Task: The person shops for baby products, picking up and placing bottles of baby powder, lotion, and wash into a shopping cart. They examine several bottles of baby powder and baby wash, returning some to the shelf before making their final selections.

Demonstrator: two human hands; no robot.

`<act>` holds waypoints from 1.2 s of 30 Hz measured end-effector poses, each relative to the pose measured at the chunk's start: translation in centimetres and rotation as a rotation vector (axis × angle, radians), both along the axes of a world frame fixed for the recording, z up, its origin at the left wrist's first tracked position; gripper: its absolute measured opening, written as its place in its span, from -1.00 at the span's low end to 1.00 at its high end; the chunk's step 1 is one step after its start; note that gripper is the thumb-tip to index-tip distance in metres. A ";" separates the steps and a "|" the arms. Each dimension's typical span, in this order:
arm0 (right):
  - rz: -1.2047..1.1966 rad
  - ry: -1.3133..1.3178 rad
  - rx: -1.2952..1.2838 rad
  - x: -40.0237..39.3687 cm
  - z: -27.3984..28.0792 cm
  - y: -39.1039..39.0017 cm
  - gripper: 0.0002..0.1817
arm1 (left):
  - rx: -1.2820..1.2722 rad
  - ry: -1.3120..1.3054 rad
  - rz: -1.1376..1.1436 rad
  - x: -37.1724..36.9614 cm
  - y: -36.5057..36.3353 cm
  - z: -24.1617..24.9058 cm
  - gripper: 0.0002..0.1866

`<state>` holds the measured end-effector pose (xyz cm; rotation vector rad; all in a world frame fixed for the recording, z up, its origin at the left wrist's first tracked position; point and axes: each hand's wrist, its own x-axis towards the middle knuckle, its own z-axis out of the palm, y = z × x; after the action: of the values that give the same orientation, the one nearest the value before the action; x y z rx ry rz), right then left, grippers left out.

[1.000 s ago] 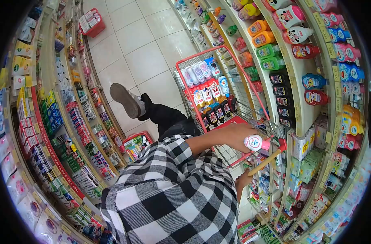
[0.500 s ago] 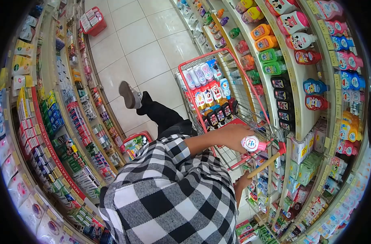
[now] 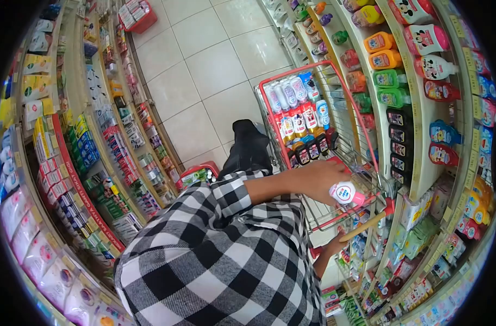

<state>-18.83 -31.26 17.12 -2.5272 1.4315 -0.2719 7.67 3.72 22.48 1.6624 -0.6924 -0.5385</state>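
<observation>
My left hand (image 3: 319, 179) reaches across from the left, seen from its back, with its fingers closed around a pink and white bottle (image 3: 345, 193). A round white label on the bottle faces up, and the hand is over the rear of the shopping cart (image 3: 274, 142). Lower down, my right hand (image 3: 332, 248) is wrapped round the cart's tan handle (image 3: 365, 227); part of that forearm is hidden behind the checkered shirt. Inside the cart, several bottles stand in rows: white and purple ones (image 3: 287, 96), red ones (image 3: 298, 122) and dark ones (image 3: 313, 149).
Shelves of colourful bottles (image 3: 386, 79) run close along the cart's right side. Shelves of boxed goods (image 3: 90, 201) line the left. One red basket (image 3: 144, 24) with packs sits on the tiled floor (image 3: 210, 60); another red basket (image 3: 196, 173) is near my leg (image 3: 247, 145).
The stretched-out leg has swung in, and its shoe no longer shows. Cart and shelves appear further right in view. Both hands keep their hold.
</observation>
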 end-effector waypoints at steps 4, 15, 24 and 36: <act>0.401 -0.044 -0.257 9.2 5.0 6.8 -0.31 | -0.056 0.035 0.132 0.1 1.2 -2.2 -0.36; 0.546 -0.655 1.106 26.2 12.0 21.0 -0.50 | -0.010 -0.109 0.124 6.3 0.3 6.0 -0.24; 0.562 -0.765 0.356 29.9 20.1 14.4 -0.51 | 0.035 -0.131 -0.070 10.9 -0.5 0.3 -0.12; 0.685 -1.143 -0.112 40.9 34.2 2.3 -0.50 | 0.935 0.014 -0.489 12.1 14.7 -24.2 -0.01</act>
<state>22.10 -28.98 51.29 -2.0578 0.1179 -1.3561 19.75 18.37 -1.70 2.3382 -0.9148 -1.3734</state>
